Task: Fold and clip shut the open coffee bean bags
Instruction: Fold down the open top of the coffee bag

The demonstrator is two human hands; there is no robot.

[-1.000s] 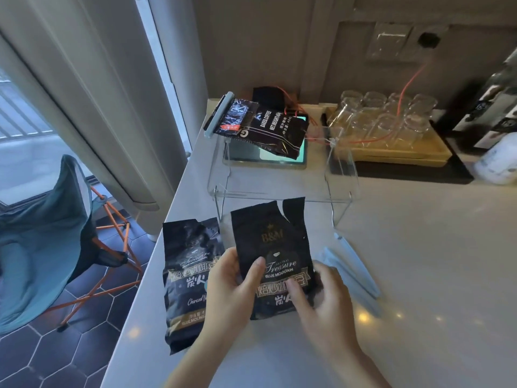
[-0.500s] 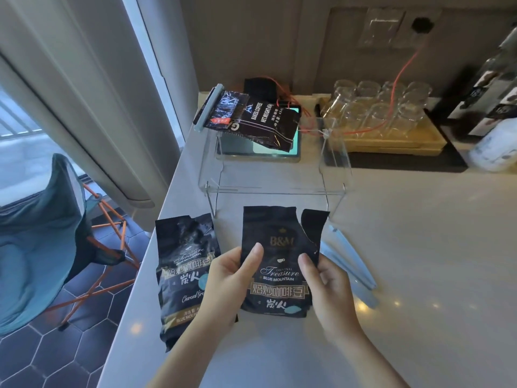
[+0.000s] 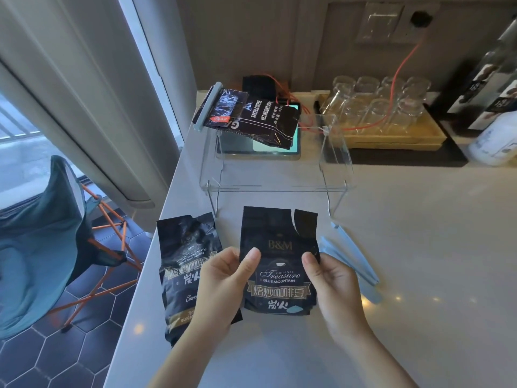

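A black B&M coffee bag [image 3: 279,242] stands upright on the counter with its torn top open. My left hand [image 3: 223,278] grips its left edge and my right hand [image 3: 333,281] grips its right edge, thumbs on the front. A second black coffee bag [image 3: 183,264], also open and crumpled at the top, lies flat to the left, partly under my left hand. Pale blue sealing clips [image 3: 352,261] lie on the counter to the right, partly hidden behind my right hand. A third bag [image 3: 260,121] with a blue clip [image 3: 205,107] on its end rests on the clear shelf.
A clear acrylic shelf [image 3: 277,186] stands behind the bags, with a tablet-like device [image 3: 293,135] under it. A tray of upturned glasses [image 3: 386,113] sits at the back right, bottles at the far right. The counter's left edge [image 3: 151,247] drops to a floor with a folding chair [image 3: 42,233].
Both hands have raised the B&M bag from a tilted, low position to upright and squared it to face me. My thumbs moved up its sides.
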